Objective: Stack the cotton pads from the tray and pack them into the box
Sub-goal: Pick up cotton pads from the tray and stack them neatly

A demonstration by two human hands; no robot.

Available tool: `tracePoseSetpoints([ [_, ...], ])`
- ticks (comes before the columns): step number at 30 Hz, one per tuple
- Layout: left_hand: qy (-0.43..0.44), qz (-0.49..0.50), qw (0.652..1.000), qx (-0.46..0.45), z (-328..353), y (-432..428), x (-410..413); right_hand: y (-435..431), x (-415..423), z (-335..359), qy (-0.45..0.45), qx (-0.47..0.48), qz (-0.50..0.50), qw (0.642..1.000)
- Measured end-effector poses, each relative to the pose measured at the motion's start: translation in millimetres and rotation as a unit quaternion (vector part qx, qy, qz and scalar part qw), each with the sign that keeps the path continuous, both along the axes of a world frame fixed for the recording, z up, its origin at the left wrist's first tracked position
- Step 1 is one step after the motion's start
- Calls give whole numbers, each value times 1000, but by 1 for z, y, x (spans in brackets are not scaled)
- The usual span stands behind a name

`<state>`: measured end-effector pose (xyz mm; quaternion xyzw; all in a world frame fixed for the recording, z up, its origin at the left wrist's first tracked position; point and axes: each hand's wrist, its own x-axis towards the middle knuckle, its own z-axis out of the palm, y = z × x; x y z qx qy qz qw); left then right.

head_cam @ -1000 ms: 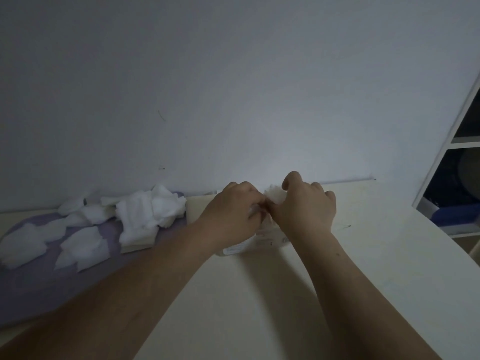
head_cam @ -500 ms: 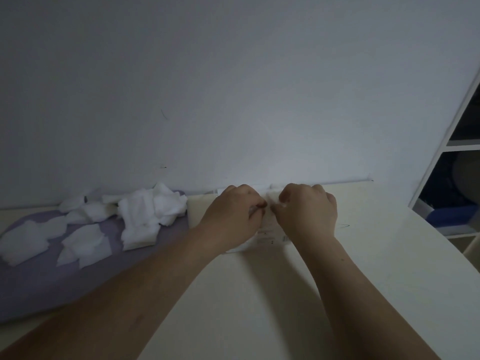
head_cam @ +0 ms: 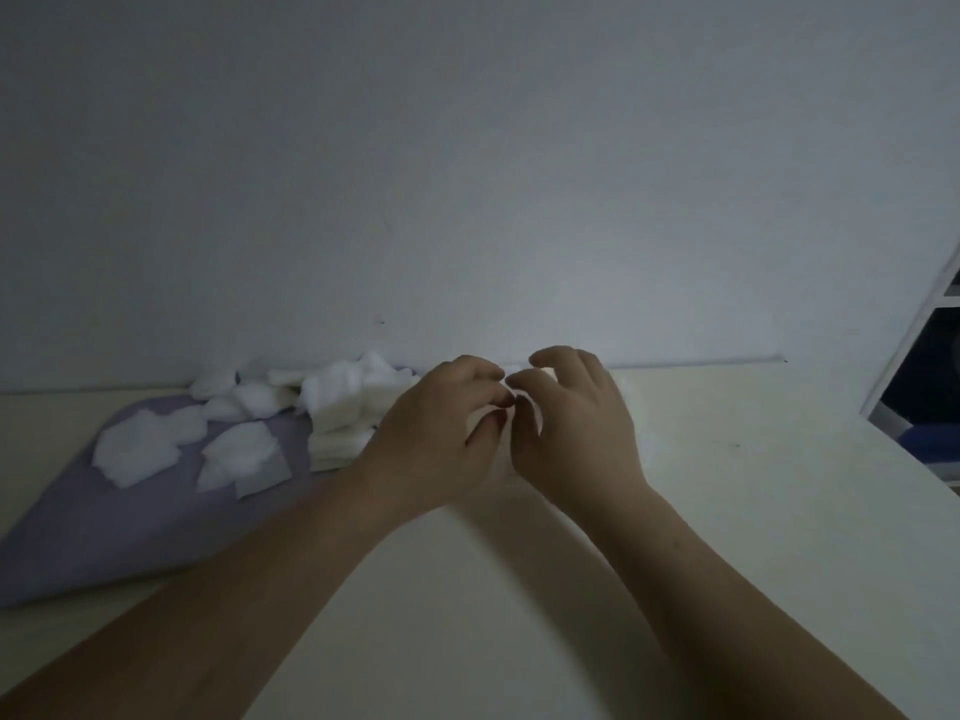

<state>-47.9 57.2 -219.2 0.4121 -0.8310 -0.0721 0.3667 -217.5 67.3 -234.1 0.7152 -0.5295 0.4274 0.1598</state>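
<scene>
Plain pale wall [head_cam: 467,174] seen behind, few small specks noted. Cream bench [head_cam: 727,485] butted against it. White shelf unit [head_cam: 906,374] glimpsed at right edge, interior dark, blue object [head_cam: 932,441] held on lower shelf. Light dim, bluish.

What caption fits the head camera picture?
Left hand and right hand meet fingertip to fingertip beside a purple tray strewn with cotton pads.

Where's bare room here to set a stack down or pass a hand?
Free: the table right of the right hand, toward the shelf; the strip between the forearms; the tray at its near end. Crowded: its far end, strewn with cotton pads, and around the left hand.
</scene>
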Motion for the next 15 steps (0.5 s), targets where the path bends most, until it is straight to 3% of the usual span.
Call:
tracePoseSetpoints([
  [5, -7, 42, 999, 4, -25, 22, 84, 25, 48, -24, 29, 144, 155, 977],
  [10, -5, 123, 992, 16, -36, 36, 159, 23, 72, -20, 85, 37, 156, 983],
  [12, -10, 146, 989, 3, -31, 36, 182, 22, 94, -11, 60, 47, 172, 982],
  [15, -66, 235, 970, 4, -28, 26, 215, 10, 127, -2, -15, 158, 187, 970],
])
